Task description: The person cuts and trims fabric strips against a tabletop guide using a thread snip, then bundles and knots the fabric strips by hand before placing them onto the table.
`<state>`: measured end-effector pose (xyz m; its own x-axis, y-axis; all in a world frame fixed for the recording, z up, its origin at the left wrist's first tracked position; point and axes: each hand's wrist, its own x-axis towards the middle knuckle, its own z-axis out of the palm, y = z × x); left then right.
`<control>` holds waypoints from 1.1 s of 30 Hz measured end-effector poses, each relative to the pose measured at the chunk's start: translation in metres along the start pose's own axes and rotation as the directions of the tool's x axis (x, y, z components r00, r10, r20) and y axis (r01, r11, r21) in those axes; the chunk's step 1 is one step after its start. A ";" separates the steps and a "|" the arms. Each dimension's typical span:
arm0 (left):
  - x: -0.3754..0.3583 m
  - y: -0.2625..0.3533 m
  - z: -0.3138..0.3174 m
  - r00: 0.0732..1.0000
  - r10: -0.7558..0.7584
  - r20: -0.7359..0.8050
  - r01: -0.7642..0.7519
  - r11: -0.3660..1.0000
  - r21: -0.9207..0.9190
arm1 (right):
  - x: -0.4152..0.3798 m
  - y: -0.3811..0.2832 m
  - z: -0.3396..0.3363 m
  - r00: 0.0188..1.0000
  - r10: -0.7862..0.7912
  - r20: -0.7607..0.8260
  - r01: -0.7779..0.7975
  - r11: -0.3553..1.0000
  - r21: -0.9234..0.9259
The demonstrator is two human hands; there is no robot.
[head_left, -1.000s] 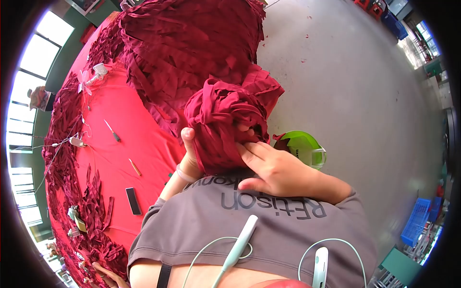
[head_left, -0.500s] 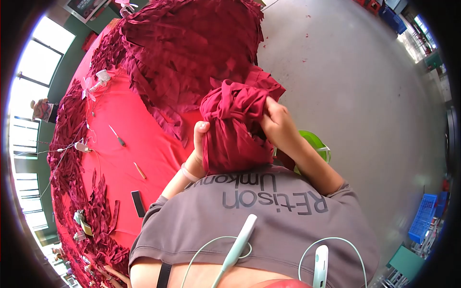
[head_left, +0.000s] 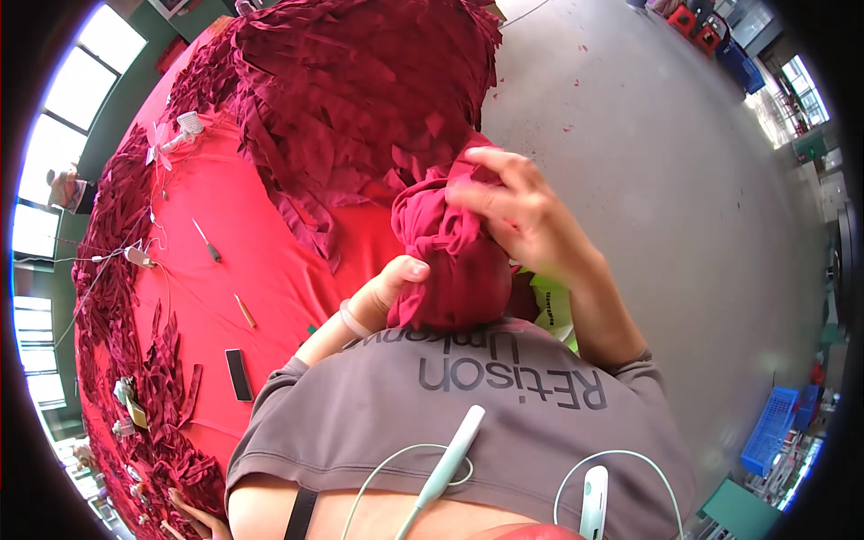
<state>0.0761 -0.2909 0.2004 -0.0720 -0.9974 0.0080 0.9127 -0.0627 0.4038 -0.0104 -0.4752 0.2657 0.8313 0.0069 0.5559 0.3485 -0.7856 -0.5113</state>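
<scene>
A knotted bundle of dark red cloth (head_left: 454, 279) sits in front of my chest, its top twisted into folds. My left hand (head_left: 391, 286) holds its left side, the thumb pressed on the cloth and the other fingers hidden behind it. My right hand (head_left: 526, 211), slightly blurred, is at the upper right of the bundle. Its fingers pinch a fold near the top. Beyond the bundle lies a large heap of dark red cloth strips (head_left: 360, 99), close to the bundle's top.
Bright red cloth (head_left: 279, 279) covers the table on the left. On it lie a phone (head_left: 238, 374), a screwdriver-like tool (head_left: 207, 241), a thin brown-handled tool (head_left: 245, 310) and a wired white device (head_left: 138, 256). A green container (head_left: 553, 310) shows below my right forearm. Another person's hand (head_left: 189, 511) is at lower left.
My right hand has moved up and inward from the bundle's right side to its top folds. The bundle has turned a little, and my left hand has shifted slightly right and down with it.
</scene>
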 end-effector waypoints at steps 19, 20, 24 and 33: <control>-0.003 0.009 0.012 0.955 0.289 0.069 -0.274 0.945 -0.179 | -0.062 0.001 0.017 0.485 0.662 0.572 -0.871 0.307 0.383; -0.004 0.013 0.002 0.956 0.262 0.134 -0.260 0.965 -0.031 | -0.068 0.010 0.027 0.651 0.590 0.477 -0.705 0.704 0.092; -0.002 0.022 0.012 0.930 0.291 0.226 -0.321 0.941 0.107 | -0.111 0.086 0.067 0.392 0.748 0.535 -0.814 0.553 -0.178; -0.014 0.033 0.019 0.906 0.385 0.177 -0.380 0.923 -0.060 | -0.202 0.070 0.053 0.515 0.687 0.513 0.254 -0.694 0.674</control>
<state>0.0993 -0.2783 0.2308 0.2149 -0.9213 0.3241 0.8938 0.3193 0.3148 -0.1313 -0.4983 0.0825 0.8897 -0.2185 -0.4008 0.2610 0.9638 0.0538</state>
